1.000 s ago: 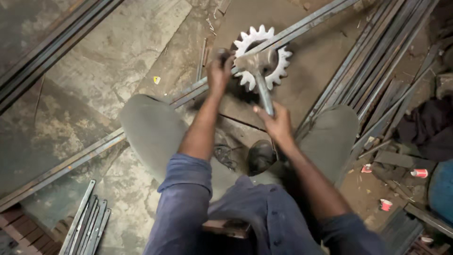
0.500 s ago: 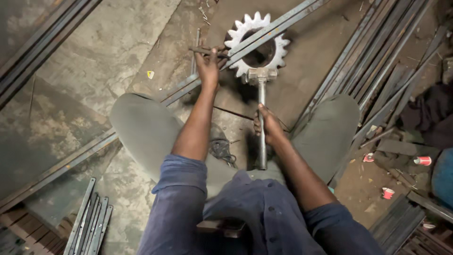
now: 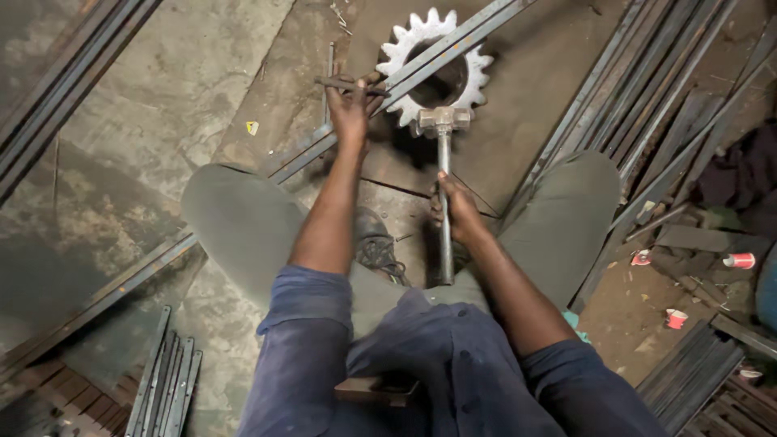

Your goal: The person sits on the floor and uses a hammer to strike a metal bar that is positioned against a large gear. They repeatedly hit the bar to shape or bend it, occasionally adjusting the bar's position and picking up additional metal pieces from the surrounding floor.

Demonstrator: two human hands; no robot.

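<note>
My left hand (image 3: 350, 109) grips a short dark metal rod (image 3: 340, 84), holding it across a long steel angle bar (image 3: 453, 40) that runs diagonally over the floor. A large toothed steel gear (image 3: 405, 48) lies flat under that bar. My right hand (image 3: 458, 212) is closed around the metal shaft of a hammer (image 3: 443, 162). Its head rests on the near rim of the gear, just beside the bar. My knees in grey trousers spread to either side.
Long steel strips (image 3: 647, 105) lie bundled at the right and more (image 3: 166, 380) at the lower left. Small red cups (image 3: 738, 260) and scrap sit on the dirt at the right. A dark shoe (image 3: 376, 235) rests between my legs. The concrete floor (image 3: 162, 105) is stained.
The hammer head has come down from its tilted raised position onto the gear's rim. My left hand stays at the bar with the short rod. The view shifted slightly.
</note>
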